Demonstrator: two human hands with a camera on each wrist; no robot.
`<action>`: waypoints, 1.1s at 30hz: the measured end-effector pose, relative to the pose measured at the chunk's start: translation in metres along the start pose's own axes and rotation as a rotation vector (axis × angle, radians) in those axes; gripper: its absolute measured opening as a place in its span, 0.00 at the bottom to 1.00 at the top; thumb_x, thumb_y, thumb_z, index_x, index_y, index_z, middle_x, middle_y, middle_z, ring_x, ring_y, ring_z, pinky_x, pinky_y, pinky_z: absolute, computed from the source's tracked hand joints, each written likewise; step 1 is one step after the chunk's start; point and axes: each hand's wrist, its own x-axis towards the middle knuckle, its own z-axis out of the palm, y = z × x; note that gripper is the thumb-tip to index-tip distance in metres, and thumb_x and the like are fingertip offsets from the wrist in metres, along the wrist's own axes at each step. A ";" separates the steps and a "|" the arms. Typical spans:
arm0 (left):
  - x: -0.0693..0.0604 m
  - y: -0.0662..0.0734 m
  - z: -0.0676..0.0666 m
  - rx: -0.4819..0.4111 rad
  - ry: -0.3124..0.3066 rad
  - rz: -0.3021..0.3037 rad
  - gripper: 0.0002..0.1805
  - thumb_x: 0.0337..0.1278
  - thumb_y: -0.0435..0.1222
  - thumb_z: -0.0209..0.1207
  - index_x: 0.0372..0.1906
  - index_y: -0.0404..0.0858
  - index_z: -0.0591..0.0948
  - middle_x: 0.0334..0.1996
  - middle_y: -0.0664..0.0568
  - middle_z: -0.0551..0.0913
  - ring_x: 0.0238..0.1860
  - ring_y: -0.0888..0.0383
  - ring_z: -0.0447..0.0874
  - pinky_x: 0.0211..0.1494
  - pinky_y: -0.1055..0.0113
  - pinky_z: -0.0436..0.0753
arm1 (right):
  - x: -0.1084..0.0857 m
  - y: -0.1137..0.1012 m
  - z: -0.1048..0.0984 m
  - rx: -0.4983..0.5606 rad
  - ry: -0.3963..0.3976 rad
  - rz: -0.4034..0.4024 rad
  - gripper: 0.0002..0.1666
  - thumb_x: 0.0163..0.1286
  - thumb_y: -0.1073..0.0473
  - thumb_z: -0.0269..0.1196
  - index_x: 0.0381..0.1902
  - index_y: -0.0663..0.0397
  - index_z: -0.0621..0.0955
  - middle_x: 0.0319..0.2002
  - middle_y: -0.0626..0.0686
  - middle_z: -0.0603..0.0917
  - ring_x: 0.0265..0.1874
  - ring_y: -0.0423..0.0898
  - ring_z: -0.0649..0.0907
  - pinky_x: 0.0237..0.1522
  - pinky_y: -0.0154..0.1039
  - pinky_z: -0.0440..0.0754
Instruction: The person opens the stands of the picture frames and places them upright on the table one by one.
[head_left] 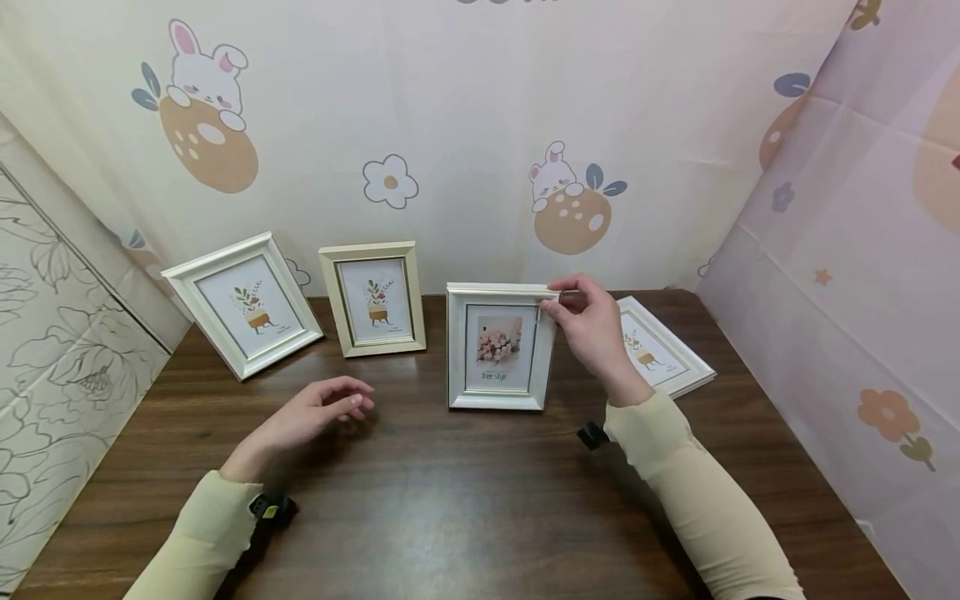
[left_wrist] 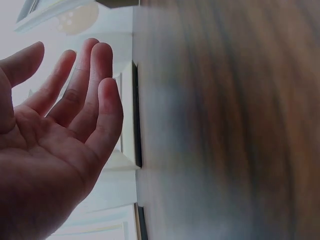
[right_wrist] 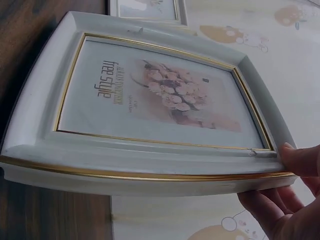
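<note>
A white picture frame [head_left: 457, 350] with a gold inner line and a flower print marked "free style" stands upright near the middle of the table. My right hand [head_left: 592, 325] pinches its upper right corner, thumb on the front and fingers behind, as the right wrist view of the picture frame [right_wrist: 165, 160] shows. My left hand [head_left: 315, 412] hovers over the table at left with relaxed, slightly bent fingers. Nothing lies in the palm of the left hand [left_wrist: 65, 115] in the left wrist view. Nearest to it stands a cream picture frame [head_left: 420, 308] with a potted-plant print.
A white picture frame [head_left: 281, 342] leans at an angle at the far left. Another white frame [head_left: 690, 367] lies flat, seemingly stacked, behind the right forearm. The brown wooden table [head_left: 450, 500] meets a patterned curtain [head_left: 465, 125] at the back and right.
</note>
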 end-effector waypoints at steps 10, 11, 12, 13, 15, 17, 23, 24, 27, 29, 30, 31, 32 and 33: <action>0.004 0.006 0.017 0.046 -0.063 0.028 0.19 0.76 0.42 0.51 0.59 0.32 0.77 0.47 0.43 0.84 0.46 0.45 0.83 0.46 0.55 0.82 | -0.008 -0.003 -0.005 0.027 0.008 -0.062 0.16 0.64 0.62 0.71 0.49 0.58 0.85 0.46 0.53 0.82 0.41 0.40 0.85 0.36 0.29 0.80; 0.004 0.007 0.019 0.053 -0.072 0.034 0.19 0.76 0.42 0.51 0.59 0.32 0.77 0.47 0.43 0.85 0.46 0.45 0.83 0.45 0.55 0.82 | -0.009 -0.003 -0.005 0.039 0.007 -0.066 0.16 0.63 0.63 0.72 0.49 0.59 0.85 0.46 0.53 0.82 0.40 0.39 0.85 0.35 0.28 0.79; 0.004 0.008 0.022 0.057 -0.081 0.038 0.19 0.76 0.42 0.51 0.59 0.33 0.77 0.47 0.43 0.85 0.46 0.46 0.83 0.45 0.55 0.82 | -0.010 -0.004 -0.005 0.050 0.005 -0.066 0.16 0.63 0.64 0.71 0.49 0.60 0.84 0.45 0.54 0.82 0.39 0.38 0.84 0.35 0.28 0.79; 0.005 0.009 0.024 0.061 -0.089 0.046 0.18 0.76 0.41 0.51 0.58 0.33 0.77 0.47 0.44 0.85 0.46 0.46 0.83 0.45 0.55 0.82 | -0.010 -0.004 -0.006 0.055 0.002 -0.061 0.16 0.63 0.66 0.71 0.50 0.62 0.84 0.45 0.54 0.82 0.39 0.37 0.84 0.35 0.28 0.79; 0.005 0.012 0.028 0.060 -0.102 0.059 0.18 0.76 0.41 0.51 0.58 0.32 0.78 0.47 0.44 0.85 0.46 0.46 0.84 0.46 0.55 0.82 | -0.011 -0.006 -0.007 0.068 -0.002 -0.055 0.16 0.63 0.67 0.70 0.50 0.64 0.84 0.45 0.54 0.82 0.38 0.37 0.84 0.36 0.28 0.79; 0.004 0.016 0.032 0.055 -0.111 0.066 0.18 0.76 0.40 0.51 0.58 0.32 0.78 0.47 0.45 0.85 0.46 0.46 0.84 0.48 0.57 0.81 | -0.012 -0.007 -0.007 0.084 -0.005 -0.048 0.16 0.64 0.68 0.70 0.50 0.65 0.84 0.44 0.52 0.83 0.38 0.37 0.83 0.36 0.29 0.78; 0.005 0.026 0.039 0.064 -0.123 0.077 0.18 0.76 0.41 0.52 0.58 0.33 0.78 0.48 0.45 0.85 0.46 0.51 0.84 0.52 0.58 0.80 | -0.015 -0.009 -0.010 0.169 -0.023 -0.036 0.16 0.66 0.65 0.69 0.50 0.65 0.83 0.41 0.49 0.86 0.38 0.39 0.84 0.39 0.30 0.81; 0.005 0.027 0.040 0.063 -0.127 0.081 0.18 0.76 0.41 0.52 0.58 0.33 0.78 0.48 0.45 0.85 0.46 0.51 0.83 0.53 0.57 0.80 | -0.015 -0.010 -0.011 0.182 -0.025 -0.038 0.16 0.66 0.64 0.69 0.50 0.64 0.83 0.41 0.49 0.86 0.39 0.40 0.84 0.39 0.30 0.81; 0.006 0.030 0.040 0.068 -0.135 0.091 0.18 0.76 0.41 0.52 0.58 0.33 0.78 0.48 0.44 0.85 0.46 0.51 0.83 0.53 0.59 0.80 | -0.015 -0.009 -0.012 0.226 -0.031 -0.048 0.14 0.66 0.64 0.69 0.49 0.63 0.84 0.39 0.47 0.87 0.38 0.40 0.84 0.38 0.30 0.81; 0.007 0.031 0.038 0.083 -0.133 0.097 0.18 0.76 0.41 0.52 0.57 0.33 0.78 0.47 0.45 0.85 0.46 0.52 0.83 0.52 0.62 0.80 | -0.015 -0.009 -0.013 0.269 -0.036 -0.060 0.12 0.65 0.66 0.69 0.47 0.61 0.84 0.38 0.46 0.88 0.37 0.39 0.84 0.36 0.30 0.81; 0.007 0.033 0.037 0.091 -0.128 0.100 0.18 0.76 0.41 0.52 0.57 0.33 0.78 0.47 0.45 0.85 0.46 0.52 0.83 0.52 0.63 0.80 | -0.015 -0.009 -0.013 0.290 -0.038 -0.067 0.12 0.65 0.67 0.69 0.46 0.60 0.85 0.37 0.46 0.88 0.35 0.38 0.84 0.34 0.30 0.80; 0.007 0.034 0.036 0.099 -0.122 0.104 0.18 0.76 0.41 0.52 0.57 0.33 0.78 0.47 0.45 0.85 0.46 0.52 0.83 0.52 0.64 0.79 | -0.015 -0.009 -0.014 0.314 -0.041 -0.073 0.11 0.64 0.67 0.69 0.45 0.59 0.85 0.37 0.46 0.88 0.34 0.38 0.83 0.32 0.29 0.79; 0.008 0.035 0.034 0.105 -0.115 0.107 0.18 0.76 0.41 0.52 0.57 0.33 0.78 0.47 0.44 0.85 0.46 0.52 0.83 0.52 0.64 0.79 | -0.015 -0.009 -0.014 0.339 -0.044 -0.078 0.11 0.64 0.68 0.69 0.44 0.59 0.86 0.36 0.46 0.89 0.33 0.37 0.83 0.31 0.29 0.78; 0.008 0.037 0.032 0.108 -0.107 0.110 0.17 0.76 0.41 0.52 0.57 0.33 0.78 0.47 0.44 0.85 0.46 0.52 0.83 0.52 0.65 0.79 | -0.016 -0.009 -0.015 0.361 -0.048 -0.083 0.11 0.63 0.69 0.69 0.44 0.58 0.86 0.36 0.46 0.89 0.32 0.37 0.83 0.30 0.29 0.78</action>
